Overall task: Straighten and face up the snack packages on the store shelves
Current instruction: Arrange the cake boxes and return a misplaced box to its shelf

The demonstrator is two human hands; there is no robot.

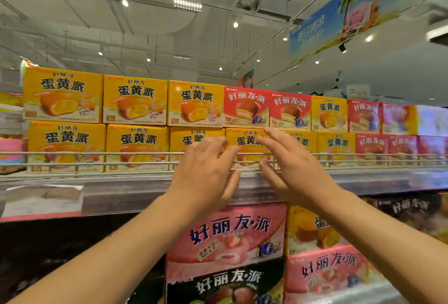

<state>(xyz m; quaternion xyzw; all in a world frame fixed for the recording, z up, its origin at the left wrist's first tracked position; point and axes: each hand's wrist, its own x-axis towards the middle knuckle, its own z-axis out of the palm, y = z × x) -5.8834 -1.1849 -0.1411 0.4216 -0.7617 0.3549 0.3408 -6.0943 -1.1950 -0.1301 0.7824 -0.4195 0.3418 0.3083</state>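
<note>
- Head view: both arms reach up toward the top shelf (363, 178) of a snack aisle
- Left hand (206, 170) raised, fingers loosely spread and straight, gripping nothing; fingertips lie over the wire rail (97, 153) in front of the lower row
- Right hand (291, 165) likewise spread, palm toward the boxes; contact with them cannot be judged
- Yellow box (244, 141) shows between the two hands, lower row, behind the rail
- Upper row: yellow boxes at left, red box (246, 107) directly above the hands
- Pink box (225, 233) and black box (225, 284) stacked on the shelf below
- Blue banner (344, 12) hangs from the ceiling, upper right
</note>
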